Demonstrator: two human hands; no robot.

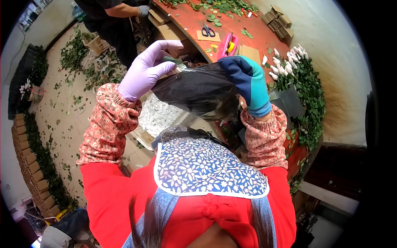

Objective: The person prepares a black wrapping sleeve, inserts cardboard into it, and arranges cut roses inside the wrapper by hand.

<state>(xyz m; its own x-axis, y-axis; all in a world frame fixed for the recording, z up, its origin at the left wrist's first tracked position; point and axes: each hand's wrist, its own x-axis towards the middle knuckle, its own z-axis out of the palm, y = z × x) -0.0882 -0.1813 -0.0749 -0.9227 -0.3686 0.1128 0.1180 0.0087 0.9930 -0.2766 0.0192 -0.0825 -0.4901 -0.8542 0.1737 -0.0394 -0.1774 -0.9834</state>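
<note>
Dark translucent plastic film (200, 93), one piece, creased: hung between left hand (144, 70) and right hand (247, 78). In judgement, risked tearing through an uneven pull on the upper edge, clinging to itself through slack, slipping from smooth rubber through a light left-side hold, and, if let go, dropping towards small white pieces (159, 115) below and between the hands. Left hand, gloved in lavender rubber: showed thumb and fingers moderately parted, with film close against the thumb tip; left uncertain whether pinched there. Right hand, in navy-and-teal knit glove: was closed on the film's upper corner, with fingers bent tightly over. Pink tape dispenser (225, 44): stood just beyond the right hand. Dark-handled scissors (208, 31): lay on a cardboard piece (202, 36), beyond and between the hands, atop red table (186, 20). White rosebuds (285, 66), leafy-stemmed: lay to the right of the right hand. Co-worker's grey-gloved hand (143, 10): was beyond the left hand, well apart.
</note>
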